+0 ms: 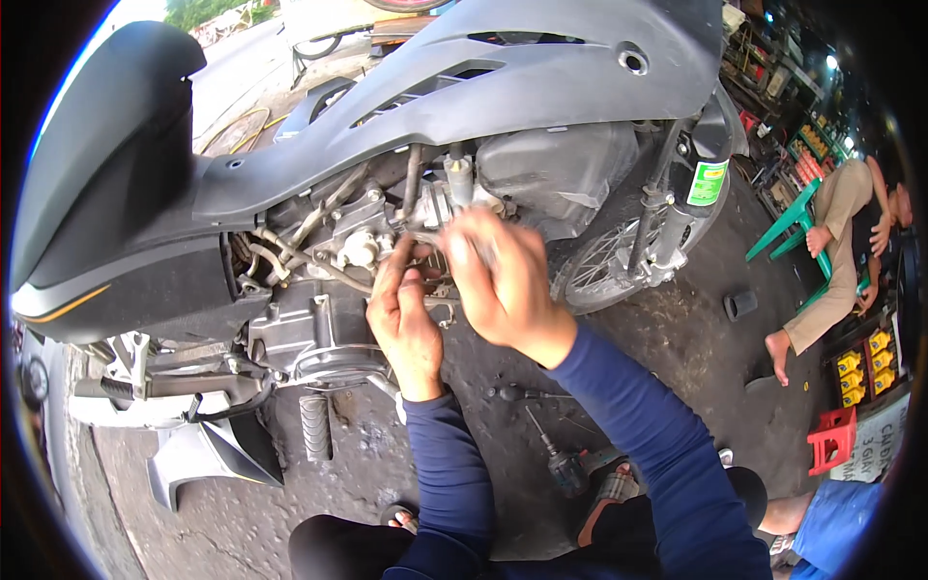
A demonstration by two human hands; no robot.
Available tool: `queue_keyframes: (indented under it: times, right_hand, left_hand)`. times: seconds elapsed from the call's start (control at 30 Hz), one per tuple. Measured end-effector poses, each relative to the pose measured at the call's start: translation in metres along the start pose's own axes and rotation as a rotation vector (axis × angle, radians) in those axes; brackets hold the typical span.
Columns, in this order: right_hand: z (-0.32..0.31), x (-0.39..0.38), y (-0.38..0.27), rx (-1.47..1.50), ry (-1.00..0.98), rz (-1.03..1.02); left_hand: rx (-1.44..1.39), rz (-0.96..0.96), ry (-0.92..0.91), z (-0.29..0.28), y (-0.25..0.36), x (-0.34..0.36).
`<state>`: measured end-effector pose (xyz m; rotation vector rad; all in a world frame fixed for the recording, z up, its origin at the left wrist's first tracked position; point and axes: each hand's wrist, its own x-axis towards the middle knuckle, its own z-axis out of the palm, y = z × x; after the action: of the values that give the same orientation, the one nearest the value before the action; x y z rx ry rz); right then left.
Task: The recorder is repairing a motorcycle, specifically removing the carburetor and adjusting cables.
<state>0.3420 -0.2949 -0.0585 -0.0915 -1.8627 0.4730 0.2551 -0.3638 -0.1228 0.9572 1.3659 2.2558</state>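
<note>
My two hands are close together at the exposed engine (314,333) of a motorbike with dark grey body panels (541,87). My left hand (406,324) has its thumb and fingers bent together beside a round, pale metal engine part (361,249); whatever they pinch is hidden. Just to its right, my right hand (503,280) is curled with its knuckles up, below a grey cylindrical part (459,181). Motion smears its fingers, and I cannot make out anything in them.
On the dark ground lie a cordless drill (568,474) with a long bit, a black-handled tool (512,392) and a detached body panel (213,454). A person (841,232) sits on a green chair (788,224) at right, near a red stool (831,440). Another person's blue clothing (841,532) shows lower right.
</note>
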Motion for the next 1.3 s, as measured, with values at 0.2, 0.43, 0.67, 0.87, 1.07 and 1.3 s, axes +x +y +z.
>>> queue_keyframes:
  times: [0.2, 0.43, 0.67, 0.87, 1.07, 1.3]
  right_hand:
    - [-0.037, -0.065, 0.038, -0.520, -0.561, -0.413]
    - [-0.037, -0.039, 0.016, -0.475, -0.536, -0.350]
    - [-0.008, 0.034, -0.010, -0.038, -0.136, 0.270]
    - [-0.055, -0.065, -0.023, 0.109, -0.558, 0.483]
    - [-0.075, -0.132, 0.005, -0.007, -0.844, 0.386]
    - [-0.047, -0.067, 0.013, 0.145, -0.426, 0.691]
  left_hand:
    - [0.066, 0.080, -0.113, 0.008, -0.016, 0.006]
    - [-0.086, -0.085, -0.179, 0.002, -0.004, 0.008]
    - [-0.208, -0.037, 0.105, 0.003, -0.003, 0.002]
    - [0.048, -0.136, 0.004, -0.005, 0.014, 0.011]
    - [0.372, -0.120, -0.106, 0.018, 0.029, 0.026]
    - [0.330, -0.417, -0.087, 0.021, 0.039, 0.040]
